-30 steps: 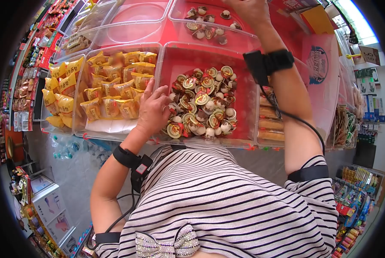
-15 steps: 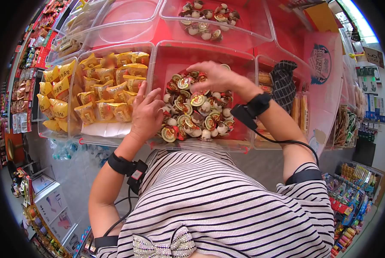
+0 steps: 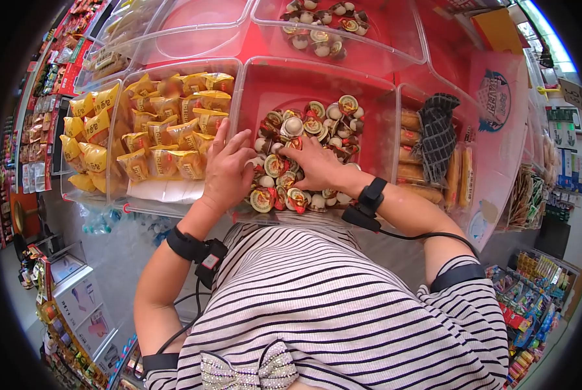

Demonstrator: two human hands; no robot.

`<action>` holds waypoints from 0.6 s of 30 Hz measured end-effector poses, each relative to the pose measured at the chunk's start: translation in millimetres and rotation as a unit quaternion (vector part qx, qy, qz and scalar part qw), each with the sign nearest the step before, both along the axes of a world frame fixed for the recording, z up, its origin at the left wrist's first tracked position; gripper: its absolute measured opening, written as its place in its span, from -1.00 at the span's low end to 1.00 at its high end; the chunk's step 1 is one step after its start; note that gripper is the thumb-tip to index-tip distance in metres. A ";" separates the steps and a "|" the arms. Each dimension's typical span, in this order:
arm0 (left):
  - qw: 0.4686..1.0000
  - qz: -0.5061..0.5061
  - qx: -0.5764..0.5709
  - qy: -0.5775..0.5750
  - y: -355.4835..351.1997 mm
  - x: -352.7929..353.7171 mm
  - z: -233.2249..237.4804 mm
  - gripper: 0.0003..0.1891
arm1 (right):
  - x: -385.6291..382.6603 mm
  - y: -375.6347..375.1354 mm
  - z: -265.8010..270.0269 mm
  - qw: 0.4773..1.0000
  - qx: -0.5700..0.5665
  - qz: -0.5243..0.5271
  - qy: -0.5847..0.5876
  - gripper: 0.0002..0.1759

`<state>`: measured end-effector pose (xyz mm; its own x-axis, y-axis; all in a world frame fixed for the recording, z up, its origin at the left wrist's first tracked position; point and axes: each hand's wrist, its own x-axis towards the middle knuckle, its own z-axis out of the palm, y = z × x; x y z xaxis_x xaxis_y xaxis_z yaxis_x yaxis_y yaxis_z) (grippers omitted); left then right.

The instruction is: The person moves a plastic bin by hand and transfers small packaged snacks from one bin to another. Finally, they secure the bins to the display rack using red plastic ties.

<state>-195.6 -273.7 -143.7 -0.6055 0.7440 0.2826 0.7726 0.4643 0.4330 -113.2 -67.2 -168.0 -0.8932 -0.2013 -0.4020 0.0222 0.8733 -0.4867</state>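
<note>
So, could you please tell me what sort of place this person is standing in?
It is probably a snack or convenience shop: clear bins hold many matching yellow packets and small round-lidded packs, and colourful packaged goods are displayed on both sides.

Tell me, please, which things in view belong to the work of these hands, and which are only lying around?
In the work, it seems: the right hand, among small round-lidded packs; the left hand, at the left side of their clear bin; perhaps the similar packs farther back.

Only lying around: yellow packets; dark checked cloth; long wrapped packs.
</note>
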 end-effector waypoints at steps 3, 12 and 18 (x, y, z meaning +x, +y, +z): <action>1.000 -0.004 -0.001 -0.003 -1.8 -1.2 -5.1 -0.83 | -4.0 -5.2 -11.9 0.999 0.024 0.013 0.038 0.04; 1.000 0.000 -0.005 0.000 -3.6 -1.3 -8.9 -0.82 | -17.7 10.3 -3.9 0.998 0.009 0.037 -0.050 -0.15; 1.000 -0.002 0.013 0.007 -4.7 -2.5 -13.7 -0.82 | -5.2 9.9 3.7 0.997 0.039 0.043 -0.046 -0.12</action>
<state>-198.1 -278.4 -157.4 -0.5980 0.7390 0.3102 0.7808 0.4499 0.4335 -118.4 -57.3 -164.2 -0.8327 -0.2400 -0.4990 -0.0125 0.9091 -0.4163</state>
